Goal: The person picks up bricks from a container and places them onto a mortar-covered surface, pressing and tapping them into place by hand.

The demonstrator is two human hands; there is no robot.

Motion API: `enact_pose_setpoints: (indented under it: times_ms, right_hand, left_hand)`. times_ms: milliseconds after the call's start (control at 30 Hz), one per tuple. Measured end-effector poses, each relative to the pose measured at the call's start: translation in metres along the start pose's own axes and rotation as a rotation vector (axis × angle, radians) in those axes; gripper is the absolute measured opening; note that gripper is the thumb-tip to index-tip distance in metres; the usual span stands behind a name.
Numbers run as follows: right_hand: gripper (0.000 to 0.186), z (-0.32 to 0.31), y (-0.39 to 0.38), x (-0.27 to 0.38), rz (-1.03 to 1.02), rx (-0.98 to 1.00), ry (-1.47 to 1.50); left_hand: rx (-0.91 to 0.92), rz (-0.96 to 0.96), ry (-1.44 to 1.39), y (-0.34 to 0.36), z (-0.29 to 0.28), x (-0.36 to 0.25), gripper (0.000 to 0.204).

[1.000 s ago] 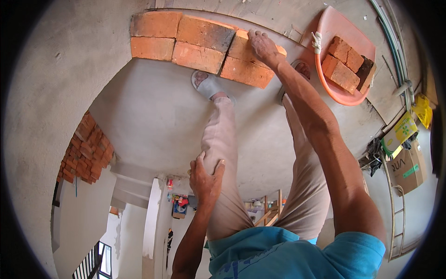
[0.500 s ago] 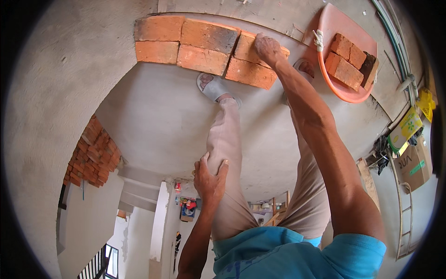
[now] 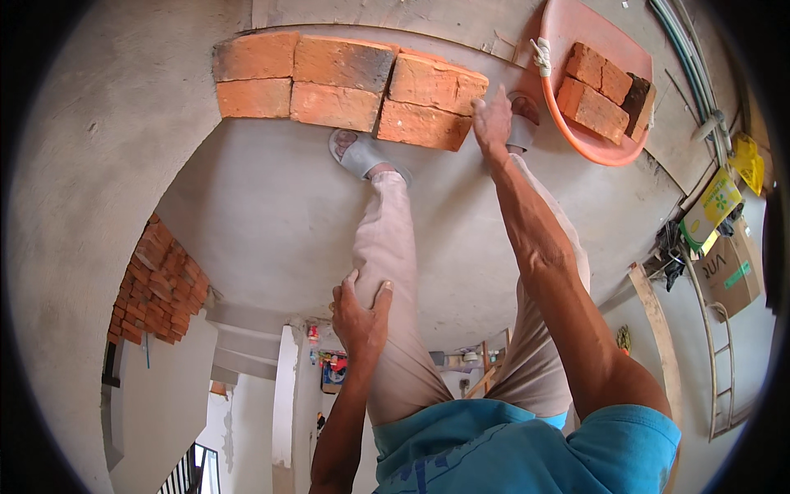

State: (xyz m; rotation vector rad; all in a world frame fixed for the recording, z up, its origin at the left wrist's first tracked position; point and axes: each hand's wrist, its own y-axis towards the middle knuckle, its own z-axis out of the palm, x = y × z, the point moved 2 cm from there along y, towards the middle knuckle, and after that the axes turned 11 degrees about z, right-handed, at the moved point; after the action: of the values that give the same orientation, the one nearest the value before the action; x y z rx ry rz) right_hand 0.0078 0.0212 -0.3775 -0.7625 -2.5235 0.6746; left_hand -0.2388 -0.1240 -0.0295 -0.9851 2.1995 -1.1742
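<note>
A row of orange bricks (image 3: 343, 62) lies two courses deep across the floor's far side, set against the wall's edge. My right hand (image 3: 492, 123) is at the row's right end, with fingers stretched out and the thumb by the end face of the upper right brick (image 3: 438, 83). Below that one sits the lower right brick (image 3: 424, 123); a thin slanting gap parts this pair from the bricks to the left. My left hand (image 3: 360, 319) rests on my left knee with its fingers apart, holding nothing.
To the right, an orange plastic tub (image 3: 576, 148) with white cord knotted on its rim holds several bricks. Pipes (image 3: 690, 66), a cardboard box (image 3: 728, 272) and a metal ladder (image 3: 722, 379) stand along the right side. A brick pile (image 3: 160, 284) lies at left.
My right hand has come off the top of the upper right brick and moved down to the row's end, its fingers straightening. My left hand stays on the knee. The whole view has shifted slightly.
</note>
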Motion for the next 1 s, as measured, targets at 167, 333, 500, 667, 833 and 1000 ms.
enact_pose_setpoints:
  times_ms: [167, 333, 500, 667, 833, 1000]
  right_hand:
    - [0.066, 0.022, 0.0, -0.043, 0.37, 0.419, 0.546]
    - [0.086, 0.032, -0.012, -0.008, 0.348, 0.441, 0.692]
    - [0.093, 0.058, -0.005, -0.025, 0.355, 0.315, 0.636]
    - [0.099, 0.059, -0.014, -0.007, 0.478, 0.284, 0.547]
    - [0.095, 0.051, -0.008, 0.004, 0.554, 0.356, 0.476]
    - [0.083, 0.054, -0.024, -0.014, 0.6, 0.252, 0.651]
  left_hand:
    - [-0.016, 0.041, -0.019, 0.003, 0.002, 0.007, 0.061]
    - [-0.017, -0.013, -0.096, 0.003, -0.009, 0.0, 0.057]
    - [-0.022, 0.033, -0.072, 0.009, -0.013, 0.003, 0.055]
    - [-0.022, 0.044, -0.002, 0.009, -0.014, 0.006, 0.06]
    - [-0.035, 0.041, 0.001, 0.011, -0.018, 0.006, 0.061]
    - [-0.025, 0.009, 0.012, 0.012, -0.021, -0.003, 0.059]
